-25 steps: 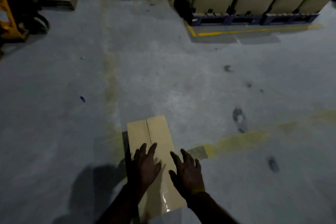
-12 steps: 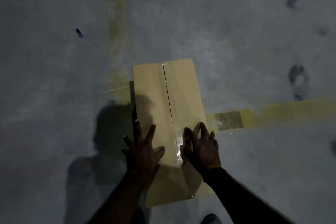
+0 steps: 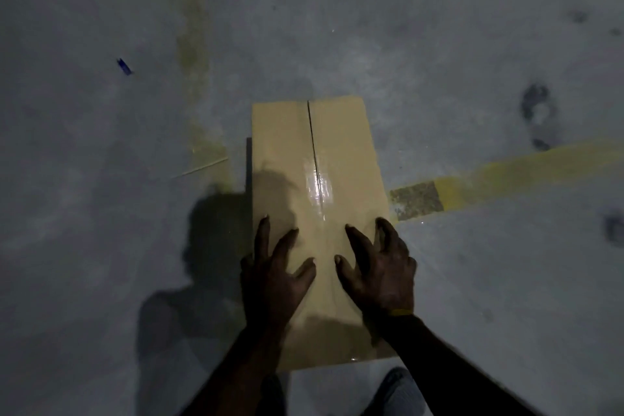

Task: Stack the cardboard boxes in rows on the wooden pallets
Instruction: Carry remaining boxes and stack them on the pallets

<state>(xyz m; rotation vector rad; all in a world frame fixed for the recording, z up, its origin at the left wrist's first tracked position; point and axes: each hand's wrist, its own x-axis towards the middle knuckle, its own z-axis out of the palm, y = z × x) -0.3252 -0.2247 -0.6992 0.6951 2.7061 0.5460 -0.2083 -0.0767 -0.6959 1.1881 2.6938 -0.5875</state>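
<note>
Head view: the camera looks almost straight down at a dim grey concrete floor (image 3: pixel 439 61).
Cardboard box (image 3: pixel 317 186): a long tan box lying flat on the floor, its length running away from the person; the top flaps meet in a centre seam sealed with clear glossy tape that catches the light.
Box position: it sits across a worn yellow floor line (image 3: pixel 513 165) that runs off to the right, with a fainter yellow stripe (image 3: pixel 189 27) running up the floor to its left.
Left hand (image 3: pixel 273 277): fingers spread wide over the near left part of the box top, outer fingers reaching past the left edge; not closed on anything.
Right hand (image 3: pixel 381 270): fingers spread and slightly curled over the near right part of the top, at the right edge; whether they press on the cardboard cannot be told.
Wrist: a thin yellow band (image 3: pixel 401 312) on the right wrist.
Floor details: a small blue scrap (image 3: pixel 124 66) lies well to the left; dark footprint-like marks (image 3: pixel 537 111) lie to the right.
Shadow: the person's shadow (image 3: pixel 209 263) falls left of the box.
</note>
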